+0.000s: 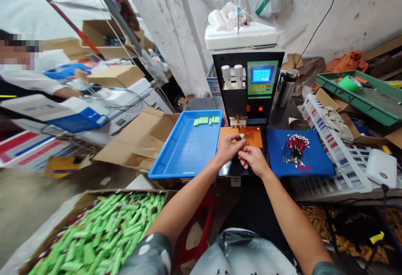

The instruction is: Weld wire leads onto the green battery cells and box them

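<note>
Below the electrodes of a black machine (242, 99) with a lit blue screen, my left hand (228, 147) pinches a small green cell (242, 136) over an orange mat (253, 136). My right hand (253, 159) is just right of it, fingertips pressed together near the left fingers; what they hold is too small to make out. Two short rows of green cells (201, 121) lie at the far end of the blue tray (182, 151) on the left. To the right, red and black wire leads (295, 147) are heaped on a blue cloth (318, 158).
A box of green wrapped cells (94, 229) stands at the lower left. White plastic crates (342, 162), a green tray (377, 107) and a steel flask (287, 86) are on the right. Another person's arm (40, 84) shows at far left.
</note>
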`<state>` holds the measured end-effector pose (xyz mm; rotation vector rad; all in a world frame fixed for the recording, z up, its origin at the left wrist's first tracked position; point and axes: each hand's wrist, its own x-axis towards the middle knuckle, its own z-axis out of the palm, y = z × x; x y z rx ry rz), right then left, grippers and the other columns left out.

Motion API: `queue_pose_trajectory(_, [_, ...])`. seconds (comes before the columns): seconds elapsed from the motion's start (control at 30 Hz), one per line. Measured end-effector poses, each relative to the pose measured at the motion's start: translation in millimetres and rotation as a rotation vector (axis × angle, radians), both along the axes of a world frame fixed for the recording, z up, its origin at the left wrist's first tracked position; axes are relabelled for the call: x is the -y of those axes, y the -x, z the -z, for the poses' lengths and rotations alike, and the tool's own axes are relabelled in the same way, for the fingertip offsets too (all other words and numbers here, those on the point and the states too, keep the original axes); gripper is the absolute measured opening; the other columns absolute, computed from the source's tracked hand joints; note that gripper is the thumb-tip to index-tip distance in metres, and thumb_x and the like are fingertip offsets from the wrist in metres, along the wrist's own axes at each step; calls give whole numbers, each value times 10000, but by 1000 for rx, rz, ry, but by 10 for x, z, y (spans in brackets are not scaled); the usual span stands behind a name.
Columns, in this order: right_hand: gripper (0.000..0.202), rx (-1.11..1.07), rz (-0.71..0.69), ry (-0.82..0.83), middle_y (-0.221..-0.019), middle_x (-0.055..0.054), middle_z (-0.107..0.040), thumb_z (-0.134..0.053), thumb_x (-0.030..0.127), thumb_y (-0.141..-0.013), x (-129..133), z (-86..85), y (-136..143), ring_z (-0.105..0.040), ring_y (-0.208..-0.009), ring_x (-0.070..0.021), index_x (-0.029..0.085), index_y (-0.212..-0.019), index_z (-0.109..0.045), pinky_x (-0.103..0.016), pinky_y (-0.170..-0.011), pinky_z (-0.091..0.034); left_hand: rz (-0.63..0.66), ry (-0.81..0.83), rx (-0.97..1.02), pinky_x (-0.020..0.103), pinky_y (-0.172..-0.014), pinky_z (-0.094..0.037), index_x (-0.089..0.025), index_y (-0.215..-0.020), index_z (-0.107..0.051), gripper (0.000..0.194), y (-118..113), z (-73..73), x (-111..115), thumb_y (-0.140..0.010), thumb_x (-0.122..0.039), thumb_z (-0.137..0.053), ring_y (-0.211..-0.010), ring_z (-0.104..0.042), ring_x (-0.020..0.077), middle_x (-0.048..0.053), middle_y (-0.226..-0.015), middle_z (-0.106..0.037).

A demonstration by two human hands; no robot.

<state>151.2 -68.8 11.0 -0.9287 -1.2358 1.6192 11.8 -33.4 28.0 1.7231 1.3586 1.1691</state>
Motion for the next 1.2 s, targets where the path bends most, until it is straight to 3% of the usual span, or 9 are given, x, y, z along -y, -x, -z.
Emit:
queue_pose_trajectory(0.17, [331, 2, 8, -26, -534, 28, -546, -710, 472, -730, 64, -7, 11, -445, -411, -79, 174, -691, -572, -181, -373, -327, -50, -132, -35, 217, -625, -437, -170, -888, -731, 182, 10, 65, 53, -801, -315, -665, -653, -569, 124, -4, -687, -635])
queue_pose_trajectory(0.3, [313, -9, 7, -27, -600, 20, -569, -712, 454, -732, 104, 2, 11, -465, -437, -77, 172, -713, -580, -178, -381, -332, -58, -71, 24, 194, -514, -384, -169, -985, -706, 241, 24, 75, 137, -843, -347, -628, -488, -495, 89, -50, -540, -551])
queue_pose_trajectory(0.43, [297, 11, 6, -35, -577, 31, -547, -704, 439, -738, 109, 42, 27, -462, -442, -79, 170, -723, -579, -178, -394, -336, 19, 17, 309, 232, -647, -518, -148, -1071, -648, 373, 25, 79, 197, -809, -411, -676, -678, -654, 139, 36, -795, -706])
queue_pose_trajectory(0.6, [301, 109, 41, -56, -532, 46, -514, -696, 451, -715, 104, 100, 34, -438, -425, -91, 176, -739, -576, -195, -393, -330, 91, 67, 534, 336, -797, -580, -151, -1094, -612, 472, 60, 75, 223, -758, -453, -752, -861, -692, 196, 79, -946, -715])
queue_pose_trajectory(0.73, [299, 179, 79, -95, -532, 46, -501, -675, 457, -712, 112, 93, 17, -437, -436, -98, 175, -747, -582, -207, -406, -323, 88, 35, 530, 315, -789, -564, -150, -1073, -642, 424, 119, 70, 254, -769, -424, -751, -814, -666, 171, 56, -904, -700])
queue_pose_trajectory(0.93, [314, 232, 147, -170, -580, 32, -517, -658, 470, -740, 108, 52, -12, -434, -474, -94, 165, -738, -584, -223, -456, -329, 115, 37, 464, 259, -747, -494, -129, -871, -686, 288, 186, -26, 336, -782, -397, -745, -795, -609, 150, 57, -901, -669])
queue_pose_trajectory(1.07, [352, 234, 125, -176, -603, 25, -527, -669, 503, -744, 114, 42, -21, -441, -489, -96, 159, -759, -599, -225, -458, -331, 174, 133, 550, 252, -681, -470, -128, -1066, -646, 424, 160, -47, 395, -781, -426, -744, -669, -565, 121, 13, -758, -614])
queue_pose_trajectory(1.2, [359, 215, 51, -138, -565, 35, -516, -679, 508, -750, 122, 88, -27, -445, -460, -94, 163, -763, -579, -214, -430, -327, 122, 149, 581, 235, -621, -449, -171, -1227, -509, 505, 107, -1, 439, -831, -428, -689, -605, -539, 108, -27, -704, -572])
